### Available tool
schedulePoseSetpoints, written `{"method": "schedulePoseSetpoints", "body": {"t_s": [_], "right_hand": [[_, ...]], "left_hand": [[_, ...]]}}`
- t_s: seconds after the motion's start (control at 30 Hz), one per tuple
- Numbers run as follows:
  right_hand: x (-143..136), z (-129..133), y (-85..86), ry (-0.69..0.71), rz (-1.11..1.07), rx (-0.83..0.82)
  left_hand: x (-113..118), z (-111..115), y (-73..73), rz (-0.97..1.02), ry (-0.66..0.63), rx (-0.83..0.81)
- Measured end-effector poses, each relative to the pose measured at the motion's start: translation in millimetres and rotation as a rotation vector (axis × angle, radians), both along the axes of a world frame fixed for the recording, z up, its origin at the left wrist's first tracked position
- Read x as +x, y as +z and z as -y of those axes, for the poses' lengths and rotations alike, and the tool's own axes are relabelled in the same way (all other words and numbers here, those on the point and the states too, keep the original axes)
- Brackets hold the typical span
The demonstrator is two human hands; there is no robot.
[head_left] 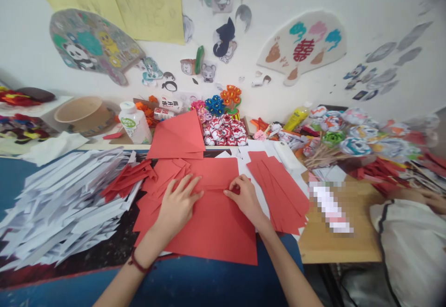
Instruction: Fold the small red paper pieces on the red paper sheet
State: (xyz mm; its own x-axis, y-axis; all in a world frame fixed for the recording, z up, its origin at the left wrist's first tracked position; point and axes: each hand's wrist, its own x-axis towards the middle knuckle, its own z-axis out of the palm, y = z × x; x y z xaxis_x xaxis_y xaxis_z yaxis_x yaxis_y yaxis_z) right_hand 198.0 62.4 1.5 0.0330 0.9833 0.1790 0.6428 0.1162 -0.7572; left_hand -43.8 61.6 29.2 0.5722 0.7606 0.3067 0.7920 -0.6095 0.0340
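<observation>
A large sheet of red paper (223, 232) lies in front of me, with a straight crease or edge running across it between my hands. My left hand (179, 205) rests on the red sheet, its fingers spread. My right hand (245, 198) has thumb and forefinger pinched together at the right end of that crease, on the paper. Smaller red pieces (163, 177) lie beyond and left of my left hand. To the right of my right hand, red paper strips (275, 186) are fanned out over white sheets.
A big heap of folded white paper strips (66, 209) covers the left side. Red sheets (177, 135), a white bottle (134, 123) and paper flowers (226, 130) line the back. At right are more flowers (355, 135), a wooden board (337, 246) and a person's sleeve (407, 237).
</observation>
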Motion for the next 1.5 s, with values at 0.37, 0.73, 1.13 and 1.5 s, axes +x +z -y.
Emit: {"method": "schedulePoseSetpoints", "body": {"t_s": [0.37, 0.73, 1.13, 1.5], "right_hand": [[-1.2, 7.0, -3.7, 0.048, 0.035, 0.102], [-6.3, -13.8, 5.3, 0.176, 0.144, 0.020], [0.8, -17.7, 16.6, 0.288, 0.170, -0.002], [8.6, 2.5, 13.0, 0.429, 0.604, 0.341]], "left_hand": [[29.5, 2.1, -10.5, -0.038, -0.120, 0.034], [34.1, -13.8, 3.0, 0.060, -0.119, -0.140], [44.2, -37.0, 2.4, 0.081, -0.031, -0.314], [24.8, -25.9, -2.3, -0.120, -0.227, -0.010]]}}
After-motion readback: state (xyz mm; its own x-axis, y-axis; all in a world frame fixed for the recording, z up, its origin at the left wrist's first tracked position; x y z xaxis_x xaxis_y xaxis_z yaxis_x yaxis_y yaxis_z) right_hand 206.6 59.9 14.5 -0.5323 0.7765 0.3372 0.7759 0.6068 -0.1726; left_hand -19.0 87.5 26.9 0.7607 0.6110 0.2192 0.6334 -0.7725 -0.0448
